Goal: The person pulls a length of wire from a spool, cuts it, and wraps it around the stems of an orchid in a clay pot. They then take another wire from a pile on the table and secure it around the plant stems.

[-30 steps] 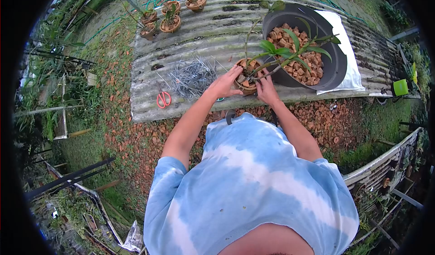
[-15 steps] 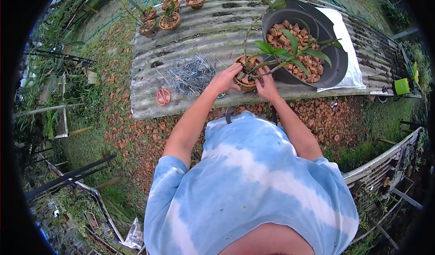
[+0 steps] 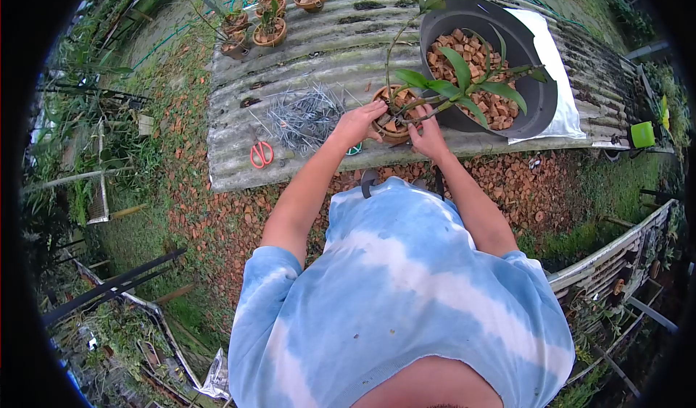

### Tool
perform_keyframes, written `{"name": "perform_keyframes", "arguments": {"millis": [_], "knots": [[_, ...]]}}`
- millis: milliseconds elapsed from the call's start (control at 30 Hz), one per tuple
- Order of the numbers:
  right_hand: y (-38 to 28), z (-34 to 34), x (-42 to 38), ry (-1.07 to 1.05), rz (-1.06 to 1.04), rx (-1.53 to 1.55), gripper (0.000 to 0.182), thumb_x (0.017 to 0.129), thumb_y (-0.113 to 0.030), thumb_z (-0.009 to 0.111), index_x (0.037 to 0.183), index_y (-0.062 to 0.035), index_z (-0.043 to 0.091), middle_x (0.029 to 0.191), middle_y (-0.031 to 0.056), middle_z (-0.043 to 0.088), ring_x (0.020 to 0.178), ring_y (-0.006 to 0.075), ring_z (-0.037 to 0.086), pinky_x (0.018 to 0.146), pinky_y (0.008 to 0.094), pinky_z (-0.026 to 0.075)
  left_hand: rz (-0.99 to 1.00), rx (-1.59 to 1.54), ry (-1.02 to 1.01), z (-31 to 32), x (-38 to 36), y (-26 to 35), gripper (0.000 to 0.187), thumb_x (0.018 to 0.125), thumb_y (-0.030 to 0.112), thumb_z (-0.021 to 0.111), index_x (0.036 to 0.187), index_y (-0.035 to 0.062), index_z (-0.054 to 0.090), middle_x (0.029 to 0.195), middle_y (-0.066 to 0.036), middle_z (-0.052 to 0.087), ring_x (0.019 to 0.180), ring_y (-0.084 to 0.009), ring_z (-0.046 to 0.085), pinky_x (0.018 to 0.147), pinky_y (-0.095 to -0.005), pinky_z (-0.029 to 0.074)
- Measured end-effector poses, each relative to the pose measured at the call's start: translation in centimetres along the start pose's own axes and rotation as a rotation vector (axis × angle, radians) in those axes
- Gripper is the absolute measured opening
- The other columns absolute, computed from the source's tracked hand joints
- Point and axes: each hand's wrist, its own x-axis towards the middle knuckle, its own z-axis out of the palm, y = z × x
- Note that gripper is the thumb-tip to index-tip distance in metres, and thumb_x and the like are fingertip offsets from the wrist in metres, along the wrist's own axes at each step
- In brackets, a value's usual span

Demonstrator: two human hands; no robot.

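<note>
A small clay pot (image 3: pixel 391 135) with brick chunks and an orchid (image 3: pixel 457 75) in it stands at the table's near edge. My left hand (image 3: pixel 359 124) grips the pot's left rim, fingers over the edge and thumb low on the near side. On the opposite side my right hand (image 3: pixel 429 138) holds the rim, its fingertips among the chunks and lower stems. The orchid's green leaves lean right, over a large black tub (image 3: pixel 533 114) of brick chunks (image 3: pixel 500 111). Part of the pot is hidden by my fingers.
Left of the pot lies a heap of metal wires (image 3: pixel 304 118), with red-handled scissors (image 3: pixel 262 154) beside it. Several potted plants (image 3: pixel 270 32) stand at the far left of the corrugated table (image 3: pixel 326 53). A white sheet (image 3: pixel 558 82) lies beneath the tub. A green container (image 3: pixel 642 135) is at right.
The orchid's leaves have shifted slightly right and downward, and its tall left stem has moved a little. Both hands stay at the pot with barely any movement.
</note>
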Motion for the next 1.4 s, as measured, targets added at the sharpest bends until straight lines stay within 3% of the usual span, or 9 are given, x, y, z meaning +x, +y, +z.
{"name": "perform_keyframes", "arguments": {"millis": [200,400,600,800,1000,1300,1400], "knots": [[-1.1,0.0,0.0,0.038,-0.109,-0.033,0.071,0.089,-0.009,0.067,0.155,-0.0031,0.04,0.155,0.0267,0.04,0.146,0.0457,0.037,0.122,0.0474,0.033,0.007,0.015,0.035,0.1,-0.3,-0.1,0.095,0.067,0.029,0.091,0.152,0.0115,0.053,0.158,-0.006,0.051,0.144,-0.0263,0.049,0.115,-0.0399,0.049],[-1.1,0.1,-0.6,-0.027,0.032,-0.06,0.073,0.087,-0.012,0.071,0.154,-0.0037,0.041,0.142,0.0255,0.047,0.137,0.0456,0.044,0.114,0.0495,0.039,0.06,0.134,0.044,0.9,-0.3,-0.7,0.093,0.069,0.033,0.089,0.152,0.0117,0.053,0.159,-0.005,0.05,0.146,-0.022,0.048,0.115,-0.0372,0.048],[-1.7,0.3,-0.9,0.001,-0.043,-0.087,0.071,0.088,-0.023,0.078,0.148,-0.003,0.047,0.138,0.0249,0.049,0.131,0.043,0.047,0.111,0.0508,0.04,0.053,0.145,0.043,1.2,-0.5,-0.8,0.091,0.072,0.036,0.087,0.152,0.013,0.053,0.159,-0.003,0.051,0.147,-0.0207,0.047,0.114,-0.0357,0.049],[-2.2,1.6,-0.3,0.068,-0.009,0.015,0.087,0.082,-0.038,0.088,0.148,-0.0007,0.044,0.146,0.0257,0.041,0.137,0.0433,0.041,0.114,0.0509,0.039,0.091,0.14,0.043,1.3,-0.5,-1.0,0.092,0.073,0.037,0.086,0.154,0.0119,0.049,0.161,-0.004,0.048,0.147,-0.0213,0.046,0.113,-0.0362,0.05],[-3.2,3.2,-0.6,0.09,0.155,-0.087,0.116,0.071,-0.043,0.096,0.155,0.0005,0.029,0.154,0.0266,0.03,0.145,0.044,0.034,0.119,0.0504,0.036,0.106,0.1,0.071,1.7,-0.7,-1.4,0.092,0.074,0.038,0.085,0.154,0.0112,0.048,0.161,-0.005,0.048,0.148,-0.0223,0.045,0.113,-0.0372,0.05],[-2.8,4.1,0.3,0.106,0.179,-0.092,0.125,0.065,-0.044,0.099,0.155,0.0022,0.024,0.154,0.0288,0.029,0.145,0.0455,0.033,0.12,0.0518,0.035,0.113,0.052,0.121,2.1,-0.9,-1.9,0.094,0.071,0.036,0.087,0.152,0.009,0.049,0.16,-0.006,0.049,0.147,-0.0215,0.047,0.109,-0.0376,0.053],[-3.5,4.8,0.6,0.071,0.255,-0.186,0.126,0.065,-0.044,0.099,0.154,0.0023,0.023,0.151,0.0299,0.031,0.143,0.047,0.033,0.119,0.0519,0.036,0.114,0.048,0.085,1.5,-1.1,-2.1,0.094,0.072,0.035,0.087,0.153,0.0075,0.047,0.16,-0.009,0.049,0.147,-0.0253,0.047,0.112,-0.0402,0.051]]}}
